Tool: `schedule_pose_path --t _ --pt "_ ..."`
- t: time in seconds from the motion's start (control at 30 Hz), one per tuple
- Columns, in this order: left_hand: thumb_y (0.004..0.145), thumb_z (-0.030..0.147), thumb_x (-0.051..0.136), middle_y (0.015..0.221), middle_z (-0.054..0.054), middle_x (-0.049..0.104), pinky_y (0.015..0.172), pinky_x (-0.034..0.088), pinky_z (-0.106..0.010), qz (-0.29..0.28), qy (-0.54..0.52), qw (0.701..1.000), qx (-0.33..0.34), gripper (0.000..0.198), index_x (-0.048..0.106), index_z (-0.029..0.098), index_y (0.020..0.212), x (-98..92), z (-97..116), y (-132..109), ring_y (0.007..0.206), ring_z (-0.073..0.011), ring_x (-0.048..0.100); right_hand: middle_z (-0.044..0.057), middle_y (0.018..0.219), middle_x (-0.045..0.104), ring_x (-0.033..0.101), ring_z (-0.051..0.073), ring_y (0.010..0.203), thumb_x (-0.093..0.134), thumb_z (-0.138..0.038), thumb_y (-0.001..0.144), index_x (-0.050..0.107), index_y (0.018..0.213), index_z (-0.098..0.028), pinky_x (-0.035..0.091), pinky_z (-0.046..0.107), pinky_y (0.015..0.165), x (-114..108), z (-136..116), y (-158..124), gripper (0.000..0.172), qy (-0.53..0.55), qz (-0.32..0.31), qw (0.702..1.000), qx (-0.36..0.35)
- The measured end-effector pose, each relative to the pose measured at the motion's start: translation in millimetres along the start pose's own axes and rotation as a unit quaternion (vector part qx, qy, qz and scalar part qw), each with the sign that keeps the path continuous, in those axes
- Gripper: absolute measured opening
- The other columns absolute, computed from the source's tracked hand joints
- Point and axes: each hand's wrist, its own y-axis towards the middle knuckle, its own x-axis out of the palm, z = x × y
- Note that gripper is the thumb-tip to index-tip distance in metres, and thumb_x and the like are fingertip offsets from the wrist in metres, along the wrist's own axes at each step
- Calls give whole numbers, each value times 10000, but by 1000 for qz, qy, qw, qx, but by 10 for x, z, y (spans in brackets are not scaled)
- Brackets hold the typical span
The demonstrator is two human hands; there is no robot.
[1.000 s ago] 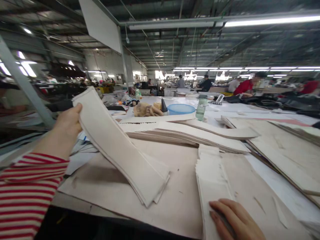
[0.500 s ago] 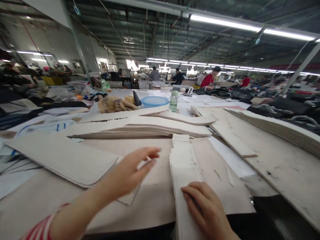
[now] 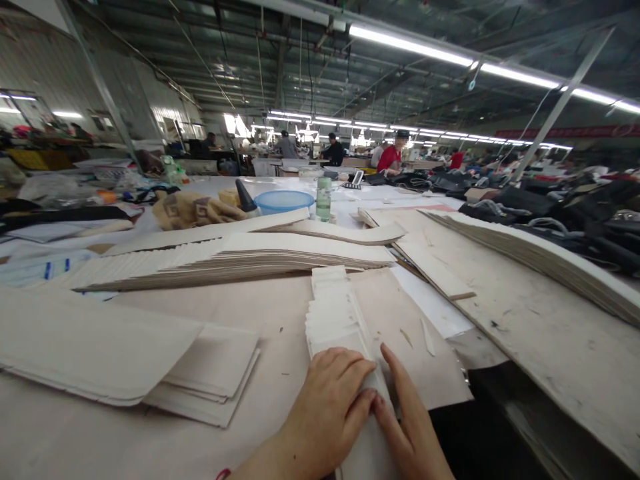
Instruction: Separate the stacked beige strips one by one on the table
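A stack of white board strips (image 3: 331, 313) runs away from me, its far ends fanned out like steps. My left hand (image 3: 330, 407) lies across the near part of the stack, fingers curled over it and thumb pressed on top. On the stack's right edge is my right hand (image 3: 413, 427), thumb and forefinger spread apart, touching the strips. The two thumb tips nearly meet. Whatever is beneath both palms is hidden. Left of my hands, larger pale board pieces (image 3: 100, 347) with rounded corners overlap smaller rectangular pieces (image 3: 215, 363).
A long fanned pile of pale strips (image 3: 250, 260) lies across the table beyond. Behind it are a blue basin (image 3: 284, 201), a green bottle (image 3: 323, 199) and brown patterned cloth (image 3: 195, 211). Large boards (image 3: 530, 320) lie to the right. Several people are in the background.
My left hand has come down and right, from above the table onto the strip stack beside my right hand. My right thumb and forefinger have spread apart. The view has turned rightward.
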Motion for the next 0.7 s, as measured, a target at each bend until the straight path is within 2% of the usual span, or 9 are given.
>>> schedule_pose_path --t 0.1,0.2,0.3,0.4,0.47,0.53,0.63,0.7 --pt "824 162 445 1019 -23 598 937 361 -361 22 21 1000 5 246 527 227 1047 19 26 -51 985 -159 508 67 1375 339 329 236 1242 343 -307 891 219 1367 -203 274 453 1028 -15 -2 -23 502 -8 -60 998 22" --pt "820 178 455 1064 -34 589 1008 268 -476 69 71 995 -25 267 517 237 1073 68 -15 -126 1040 -188 499 66 1384 304 277 242 1262 328 -343 893 237 1364 -165 208 456 1052 -94 -64 36 512 -7 -114 992 59" --pt "824 204 458 1270 -70 455 1011 233 -550 109 118 985 -67 355 448 239 1177 143 -83 -240 1204 -245 367 51 1386 289 248 246 1271 343 -357 886 257 1356 -171 174 461 1057 -151 -126 88 513 4 -130 988 84" --pt "845 194 412 1405 -71 266 993 321 -496 106 105 986 -79 399 385 232 1242 211 -116 -333 1300 -251 198 34 1386 292 212 245 1282 375 -370 873 287 1345 -192 150 459 1061 -121 -154 77 512 38 -117 986 117" --pt "853 196 398 1437 -62 185 985 347 -476 93 80 990 -67 435 331 237 1280 237 -112 -359 1320 -250 119 27 1386 301 182 242 1290 383 -384 868 313 1335 -204 183 454 1054 -62 -146 37 505 69 -86 982 154" --pt "853 208 401 1446 -56 155 989 334 -497 83 60 994 -45 475 277 247 1310 244 -102 -360 1325 -260 68 34 1377 326 201 239 1284 378 -385 871 330 1327 -212 276 443 1022 0 -116 -12 491 92 -58 981 163" --pt "848 190 401 1436 -55 194 991 317 -526 71 55 996 -27 495 261 249 1319 228 -100 -351 1326 -269 43 68 1346 380 285 252 1250 401 -356 867 314 1333 -216 404 439 935 50 -66 -55 494 74 -51 992 91" --pt "843 170 402 1420 -57 243 987 315 -539 62 74 995 -28 477 296 245 1302 211 -110 -355 1325 -272 56 88 1333 397 298 266 1242 429 -326 859 269 1351 -216 426 455 907 41 -63 -43 529 30 -49 998 40"
